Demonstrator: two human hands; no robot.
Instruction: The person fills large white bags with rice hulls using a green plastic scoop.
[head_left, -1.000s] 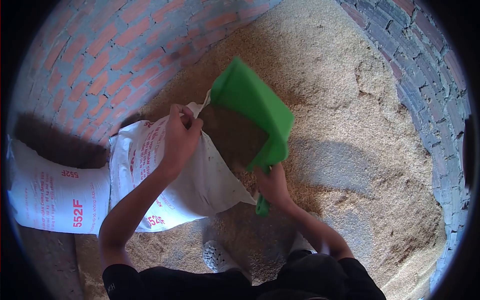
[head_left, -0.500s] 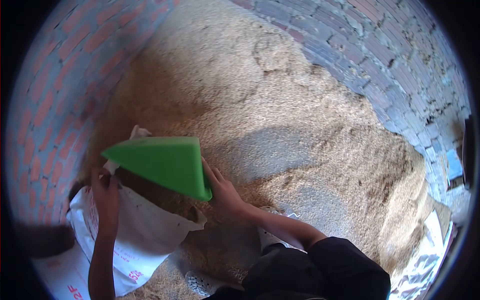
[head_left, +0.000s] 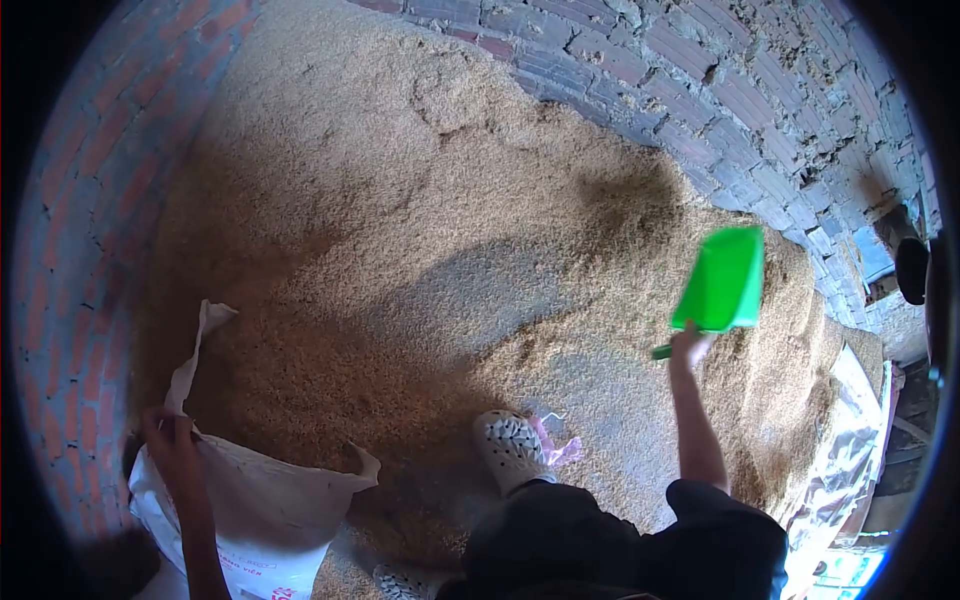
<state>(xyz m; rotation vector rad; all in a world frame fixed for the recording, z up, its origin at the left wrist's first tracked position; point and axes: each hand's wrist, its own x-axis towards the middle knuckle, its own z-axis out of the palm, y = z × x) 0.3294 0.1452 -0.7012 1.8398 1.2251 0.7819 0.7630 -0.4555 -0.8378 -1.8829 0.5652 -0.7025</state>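
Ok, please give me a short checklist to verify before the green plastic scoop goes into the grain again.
1. Right hand grips the green plastic scoop by its handle: ok.
2. Scoop emptied: cannot tell.
3. Left hand holds the white woven sack by its rim: ok.
4. Sack mouth open: ok.
5. Loose grain pile lies under the scoop: ok.
6. White perforated shoe stands apart from the scoop: ok.

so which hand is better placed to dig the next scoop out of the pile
Right. The right hand already grips the green scoop out over the grain pile, while the left hand is busy holding the white sack open.
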